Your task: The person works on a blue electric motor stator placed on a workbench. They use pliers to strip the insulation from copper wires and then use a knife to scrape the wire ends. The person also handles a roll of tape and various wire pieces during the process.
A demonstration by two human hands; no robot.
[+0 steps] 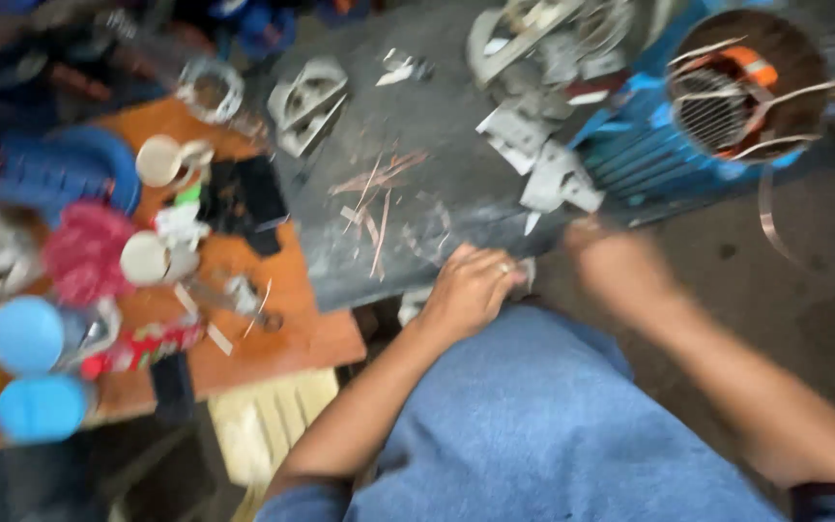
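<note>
My left hand rests with curled fingers on the near edge of a dark grey work surface, over a small pale scrap that I cannot make out. My right hand is blurred at the same edge, just below several grey paper-like pieces; its grip is unclear. A blue electric motor body lies at the far right, its open round end showing copper-coloured windings and pale strips. Thin pinkish strips lie scattered mid-surface. My blue-clad lap fills the foreground.
An orange wooden board at the left carries tape rolls, black pieces, a red-pink cloth, blue round lids and a red packet. Metal rings and pale cut-out parts lie at the back. Bare floor lies to the right.
</note>
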